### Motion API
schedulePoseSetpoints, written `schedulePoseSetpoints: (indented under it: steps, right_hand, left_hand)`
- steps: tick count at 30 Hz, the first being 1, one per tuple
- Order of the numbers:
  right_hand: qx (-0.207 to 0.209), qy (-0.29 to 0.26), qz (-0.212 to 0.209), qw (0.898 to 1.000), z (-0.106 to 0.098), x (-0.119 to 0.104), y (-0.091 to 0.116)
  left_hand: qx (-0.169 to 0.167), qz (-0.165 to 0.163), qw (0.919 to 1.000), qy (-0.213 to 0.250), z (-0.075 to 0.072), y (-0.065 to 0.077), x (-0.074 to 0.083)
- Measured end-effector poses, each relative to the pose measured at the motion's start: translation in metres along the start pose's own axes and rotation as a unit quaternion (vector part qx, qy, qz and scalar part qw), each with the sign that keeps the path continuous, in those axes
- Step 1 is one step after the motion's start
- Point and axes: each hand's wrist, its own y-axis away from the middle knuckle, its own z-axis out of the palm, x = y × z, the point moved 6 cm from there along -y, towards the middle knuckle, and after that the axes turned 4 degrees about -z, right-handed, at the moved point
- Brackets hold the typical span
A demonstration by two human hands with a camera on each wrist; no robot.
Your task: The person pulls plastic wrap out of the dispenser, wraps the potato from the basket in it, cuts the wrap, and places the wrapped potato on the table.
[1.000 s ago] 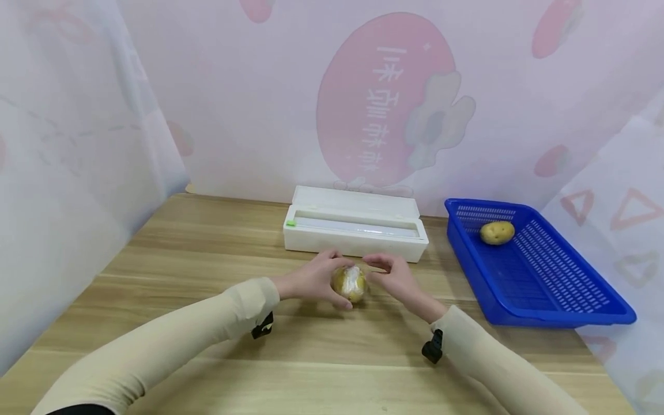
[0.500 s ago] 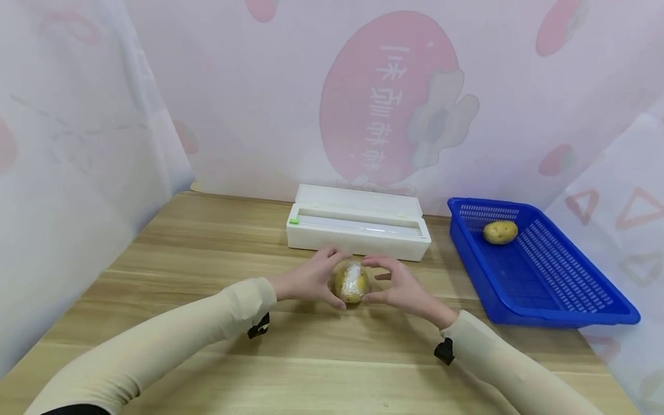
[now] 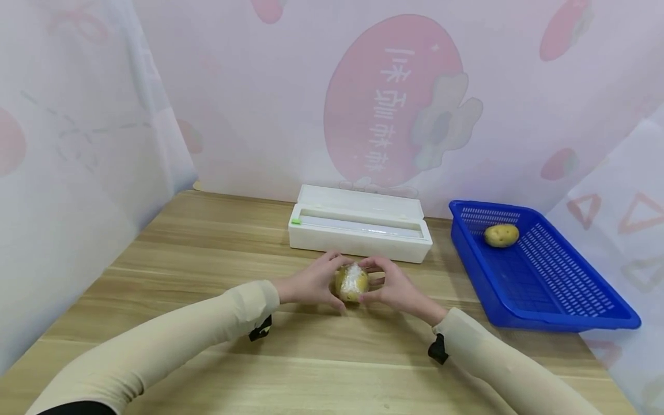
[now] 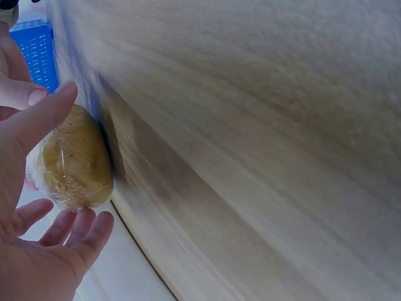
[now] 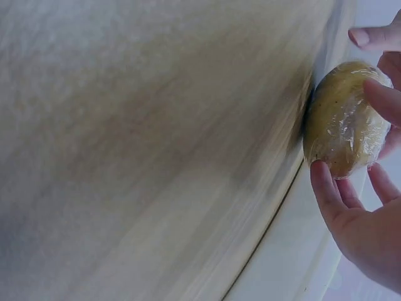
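A potato wrapped in clear plastic film point(image 3: 354, 282) sits on the wooden table between both hands. The film's shiny, wrinkled surface shows in the right wrist view on the wrapped potato point(image 5: 344, 119). My left hand point(image 3: 313, 281) curves round its left side, thumb at the near end and fingertips at the far end. From the right, my right hand point(image 3: 398, 289) holds it likewise, thumb in front and fingers behind. In the left wrist view, the potato point(image 4: 78, 160) lies between thumb and fingertips, close against the table top.
Just beyond the hands stands a long white box point(image 3: 358, 241), lid raised, with a film roll inside and a green tab at its left end. A blue perforated basket point(image 3: 562, 323) at right holds a bare potato point(image 3: 501, 235). Printed cloth walls point(image 3: 249, 104) enclose the table.
My right hand first shifts its thumb down to the potato's near side, then closes in against it. The wrapped potato turns slightly between the hands. The left hand stays around its left side.
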Motion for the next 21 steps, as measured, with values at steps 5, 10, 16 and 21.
schedulePoseSetpoints:
  steps: [5, 10, 16, 21]
  right_hand:
    - [0.007, -0.038, 0.010, 0.999, -0.0019, 0.0046, 0.0005]
    - [0.012, -0.086, 0.041, 0.995, -0.0070, 0.0085, 0.0031]
    - [0.002, -0.129, 0.077, 0.989, -0.0094, 0.0066, 0.0061]
    - [0.009, -0.163, 0.096, 0.982, -0.0069, 0.0049, 0.0072]
  left_hand:
    - [0.005, -0.010, 0.9998, 0.018, -0.0036, -0.0002, -0.0023]
    - [-0.008, -0.002, 0.9978, 0.065, -0.0053, -0.0011, -0.0016]
    - [-0.003, 0.001, 0.9959, 0.091, -0.0077, -0.0001, 0.0003]
    - [0.007, -0.019, 0.9954, 0.094, -0.0101, 0.0019, 0.0011]
